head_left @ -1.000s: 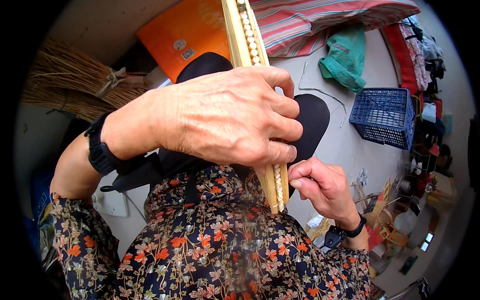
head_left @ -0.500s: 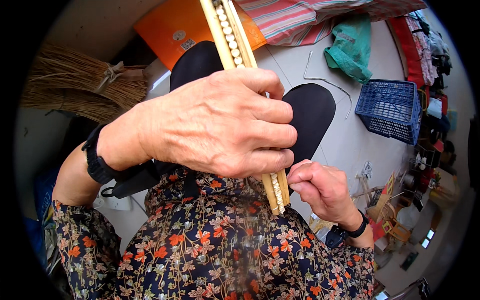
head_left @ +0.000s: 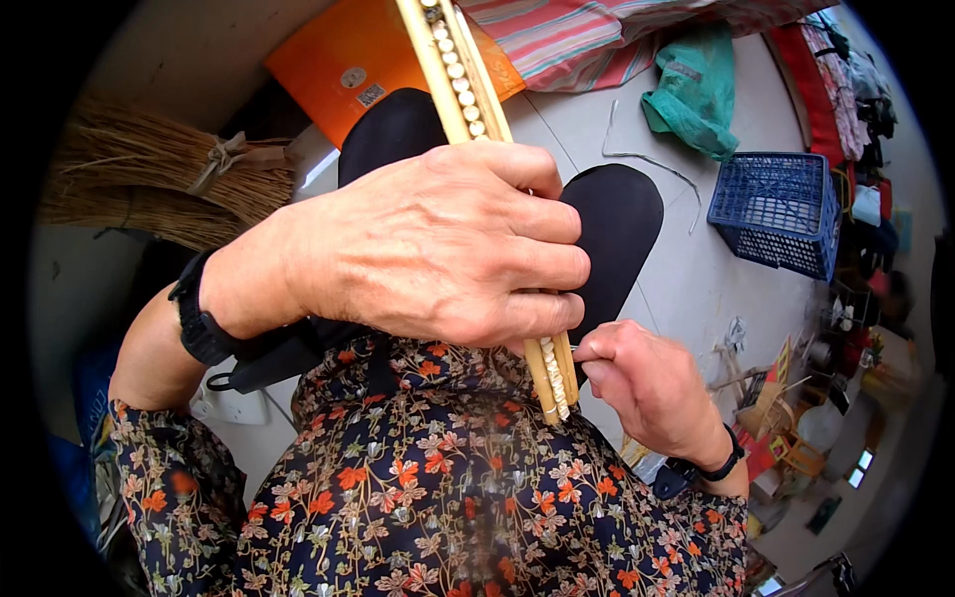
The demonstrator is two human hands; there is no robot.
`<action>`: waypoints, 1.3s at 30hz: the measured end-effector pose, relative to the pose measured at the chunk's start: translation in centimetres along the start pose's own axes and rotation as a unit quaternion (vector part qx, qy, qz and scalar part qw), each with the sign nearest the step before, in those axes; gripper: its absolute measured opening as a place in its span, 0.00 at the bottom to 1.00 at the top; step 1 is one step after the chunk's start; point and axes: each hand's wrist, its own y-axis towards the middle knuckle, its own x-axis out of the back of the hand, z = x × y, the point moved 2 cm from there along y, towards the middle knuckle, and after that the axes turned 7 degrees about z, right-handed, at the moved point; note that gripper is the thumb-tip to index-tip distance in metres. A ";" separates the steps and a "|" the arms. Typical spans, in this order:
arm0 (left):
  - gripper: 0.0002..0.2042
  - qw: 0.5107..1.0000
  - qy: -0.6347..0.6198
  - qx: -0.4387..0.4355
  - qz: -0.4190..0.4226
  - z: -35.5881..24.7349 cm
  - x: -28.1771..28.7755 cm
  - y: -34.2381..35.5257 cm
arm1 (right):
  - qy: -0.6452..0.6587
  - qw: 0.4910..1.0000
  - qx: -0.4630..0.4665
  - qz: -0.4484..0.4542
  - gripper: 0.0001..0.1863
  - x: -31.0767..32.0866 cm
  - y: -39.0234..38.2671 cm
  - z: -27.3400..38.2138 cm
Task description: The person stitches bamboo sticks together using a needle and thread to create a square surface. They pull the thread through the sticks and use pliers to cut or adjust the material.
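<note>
A long, pale wooden piece (head_left: 461, 85) runs from the top of the picture down to my lap, with a row of small white round pieces (head_left: 457, 70) in its groove. My left hand (head_left: 448, 244) wraps over its middle, fingers curled round it, hiding that part. At its lower end a twisted white strand (head_left: 554, 383) shows in the groove. My right hand (head_left: 642, 388) is pinched against the right side of that end; what its fingertips hold is too small to make out.
Straw bundles (head_left: 159, 159) lie at left, an orange bag (head_left: 318, 70) and striped cloth (head_left: 577, 45) beyond my dark-clad knees (head_left: 612, 234). At right are a green sack (head_left: 686, 90), bent wire (head_left: 652, 157), a blue plastic crate (head_left: 771, 214) and assorted wooden clutter (head_left: 776, 428).
Since a second ago the wooden piece's top has swung left, with my left hand shifting slightly along with it. My right hand sits a little farther right and lower, still pinched.
</note>
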 end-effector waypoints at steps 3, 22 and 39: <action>0.17 1.000 0.004 0.006 0.003 -0.3 0.0 0.0 | -0.003 1.000 0.004 -0.013 0.12 -0.2 -0.2 -0.1; 0.21 0.999 0.023 0.034 -0.015 -0.1 0.2 0.1 | 0.017 0.997 -0.041 -0.055 0.49 -1.3 -0.4 0.9; 0.27 0.995 0.053 0.082 -0.028 -0.3 0.6 0.3 | -0.115 0.971 0.051 -0.202 0.56 -2.5 0.9 0.4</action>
